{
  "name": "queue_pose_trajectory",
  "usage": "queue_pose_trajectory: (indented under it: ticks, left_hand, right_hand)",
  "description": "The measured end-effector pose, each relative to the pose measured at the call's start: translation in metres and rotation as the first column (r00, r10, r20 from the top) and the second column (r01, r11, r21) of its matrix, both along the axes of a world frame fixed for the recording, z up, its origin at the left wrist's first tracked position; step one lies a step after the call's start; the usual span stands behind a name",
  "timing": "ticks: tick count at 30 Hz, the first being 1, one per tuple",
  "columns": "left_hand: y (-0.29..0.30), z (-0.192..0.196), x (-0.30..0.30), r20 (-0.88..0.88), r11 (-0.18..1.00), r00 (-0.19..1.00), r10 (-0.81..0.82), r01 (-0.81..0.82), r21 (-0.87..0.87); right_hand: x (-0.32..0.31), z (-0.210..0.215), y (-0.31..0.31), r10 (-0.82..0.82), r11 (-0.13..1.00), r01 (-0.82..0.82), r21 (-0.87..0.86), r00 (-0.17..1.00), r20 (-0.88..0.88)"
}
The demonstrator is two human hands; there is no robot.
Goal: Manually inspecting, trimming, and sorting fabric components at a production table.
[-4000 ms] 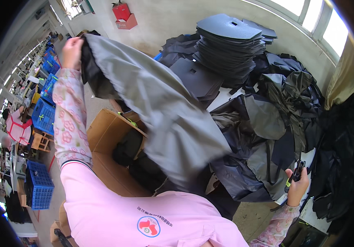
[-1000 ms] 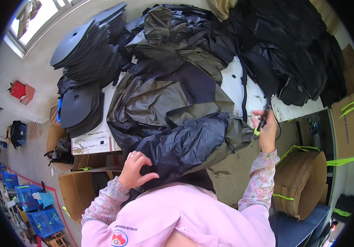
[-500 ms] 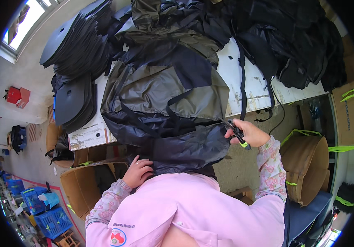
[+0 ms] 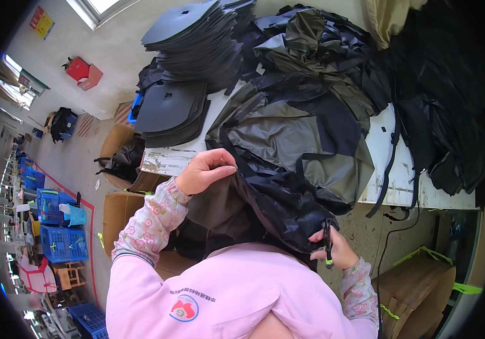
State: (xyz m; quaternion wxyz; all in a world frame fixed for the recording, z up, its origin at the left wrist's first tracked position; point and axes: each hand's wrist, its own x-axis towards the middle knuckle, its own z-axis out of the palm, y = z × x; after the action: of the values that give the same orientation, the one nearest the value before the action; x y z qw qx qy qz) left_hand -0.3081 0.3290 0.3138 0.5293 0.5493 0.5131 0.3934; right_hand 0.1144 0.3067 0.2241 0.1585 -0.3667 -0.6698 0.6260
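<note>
A large olive and black fabric bag piece [image 4: 287, 133] drapes off the front of the white table [image 4: 166, 161] onto my lap. At its left side my left hand [image 4: 207, 171] pinches the raised edge of the dark fabric between thumb and fingers. My right hand [image 4: 337, 248] is closed around small black snips [image 4: 328, 240] with a bright green end, beside the lower right edge of the cloth. Its fingertips touch the fabric there; whether they grip it too I cannot tell. Black straps [image 4: 310, 161] lie across the bag piece.
Stacks of dark grey flat panels [image 4: 175, 110] stand at the table's left. A black fabric heap [image 4: 451, 130] covers its right end, with straps and a cord hanging down. Cardboard boxes [image 4: 414, 288] sit below on both sides. Blue crates [image 4: 64, 243] line the left floor.
My left hand has risen from my lap, lifting the fabric's left edge. My right hand has lowered with the snips, now at the cloth's lower right edge. The view has swung left.
</note>
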Motion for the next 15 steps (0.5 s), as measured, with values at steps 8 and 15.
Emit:
queue_pose_trajectory:
  ticks: [8,15]
  left_hand:
    - [0.019,0.008,-0.013,-0.001,0.999,1.000,0.030,-0.030,0.014]
    - [0.036,0.002,-0.037,0.204,0.983,0.962,0.180,-0.182,-0.012]
  right_hand:
    - [-0.012,-0.017,-0.015,-0.163,0.944,0.145,0.297,0.986,0.034]
    - [-0.008,0.037,0.047,-0.353,0.920,0.359,0.156,0.933,-0.065]
